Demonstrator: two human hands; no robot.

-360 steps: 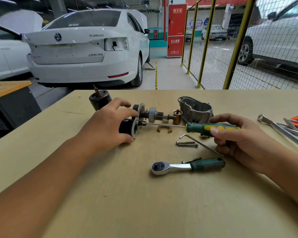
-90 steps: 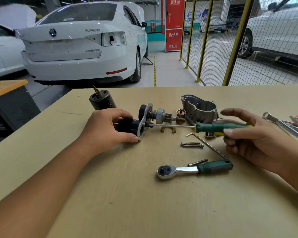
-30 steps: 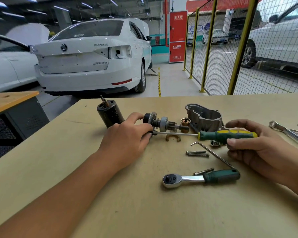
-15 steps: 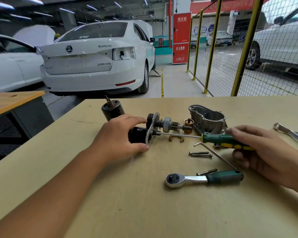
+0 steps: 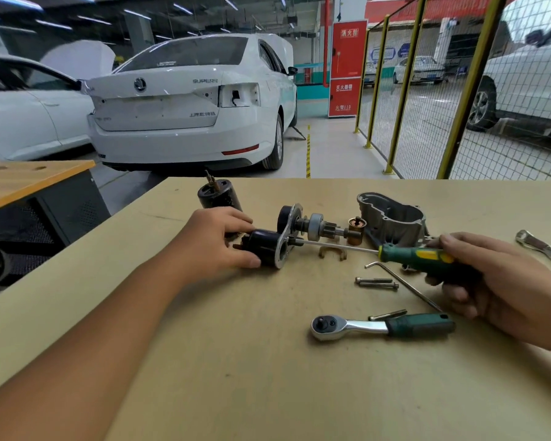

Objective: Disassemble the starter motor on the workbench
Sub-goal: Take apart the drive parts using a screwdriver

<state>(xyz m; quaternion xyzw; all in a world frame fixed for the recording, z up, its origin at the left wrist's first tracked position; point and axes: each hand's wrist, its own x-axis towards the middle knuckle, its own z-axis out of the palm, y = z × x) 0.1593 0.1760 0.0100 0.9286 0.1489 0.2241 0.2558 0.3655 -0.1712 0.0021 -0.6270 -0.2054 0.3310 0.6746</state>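
Gripping hard, the left hand (image 5: 215,241) had its grip clenched round the black solenoid (image 5: 263,246) of the starter motor, thumb below and fingers (image 5: 236,218) over the top, pinning it on the desk (image 5: 268,393) near the far middle. A silver flange plate (image 5: 283,243) stood upright against the solenoid's right end, and the geared shaft (image 5: 318,226) ran off to the right behind it. Over on the other side, the right hand (image 5: 497,288) was grasping the green and yellow screwdriver (image 5: 417,257) by the handle, its thin blade lying nearly level with the tip at the plate. Just behind the left hand stood the black motor body (image 5: 218,194), upright. Right of the shaft sat a brass bush (image 5: 356,230), then the grey aluminium housing (image 5: 392,218), open side up. A small brass fork (image 5: 331,251) lay under the blade. Nearer the camera: 2 bolts (image 5: 376,282) side by side, a bent hex key (image 5: 401,286), and a ratchet (image 5: 382,326) with a green handle. Wrenches (image 5: 544,249) poked in at the right edge. Behind the desk, a white car (image 5: 188,103) sat parked.
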